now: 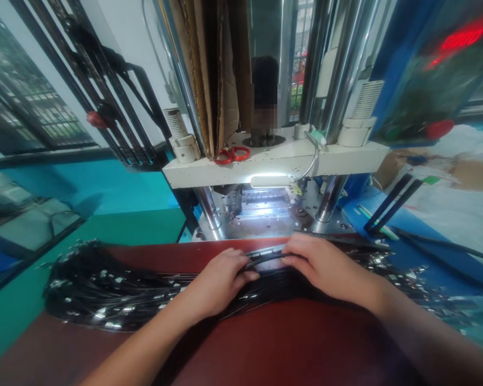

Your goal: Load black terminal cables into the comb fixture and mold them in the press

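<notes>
One head-worn camera looks forward and down, close over the red table (290,343).

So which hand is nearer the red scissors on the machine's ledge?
Left. The left hand lies almost straight below the red scissors, resting on the black cable bundle; the right hand sits further off to the right, also on the cables.

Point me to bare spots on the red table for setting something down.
Free: red tabletop between the forearms, near the front edge. Crowded: black cable bundle spans left to right under the left hand and right hand; beyond it the press base.
</notes>
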`<state>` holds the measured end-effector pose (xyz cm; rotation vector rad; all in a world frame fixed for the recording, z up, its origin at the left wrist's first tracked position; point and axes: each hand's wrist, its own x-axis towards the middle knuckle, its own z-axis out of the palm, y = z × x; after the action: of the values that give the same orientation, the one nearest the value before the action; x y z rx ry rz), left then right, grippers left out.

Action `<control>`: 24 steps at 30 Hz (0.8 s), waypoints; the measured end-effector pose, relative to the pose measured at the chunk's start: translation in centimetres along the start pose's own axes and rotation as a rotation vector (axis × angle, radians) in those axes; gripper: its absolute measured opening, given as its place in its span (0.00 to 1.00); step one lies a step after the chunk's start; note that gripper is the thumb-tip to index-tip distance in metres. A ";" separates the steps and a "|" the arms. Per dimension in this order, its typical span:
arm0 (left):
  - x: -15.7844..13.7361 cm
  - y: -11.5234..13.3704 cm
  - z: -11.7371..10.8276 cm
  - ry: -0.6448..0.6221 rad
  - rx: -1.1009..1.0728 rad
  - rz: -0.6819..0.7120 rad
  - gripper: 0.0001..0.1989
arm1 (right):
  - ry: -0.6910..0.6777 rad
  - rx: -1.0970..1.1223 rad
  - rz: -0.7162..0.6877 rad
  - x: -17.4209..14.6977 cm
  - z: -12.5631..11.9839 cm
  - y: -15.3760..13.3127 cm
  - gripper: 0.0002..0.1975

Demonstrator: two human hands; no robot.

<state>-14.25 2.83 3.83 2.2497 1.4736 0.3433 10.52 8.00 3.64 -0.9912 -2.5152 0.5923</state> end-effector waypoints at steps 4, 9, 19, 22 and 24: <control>0.1 0.1 0.3 -0.002 0.000 -0.010 0.09 | -0.020 -0.002 0.006 -0.1 0.0 0.0 0.09; -0.1 0.1 0.5 0.013 -0.046 -0.014 0.07 | -0.039 0.018 0.000 -0.2 -0.1 0.0 0.10; -0.2 0.0 0.5 0.090 -0.090 0.055 0.07 | -0.060 0.043 0.020 -0.2 0.0 0.0 0.08; -0.1 0.0 0.5 0.111 -0.102 0.064 0.05 | -0.073 0.026 0.025 -0.1 -0.1 -0.1 0.08; -0.1 -0.1 0.6 0.100 -0.111 0.060 0.04 | -0.081 0.016 0.032 0.0 -0.1 -0.3 0.08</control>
<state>-14.10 2.65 3.31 2.2201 1.4013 0.5500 10.42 7.85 3.89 -1.0223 -2.5656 0.6738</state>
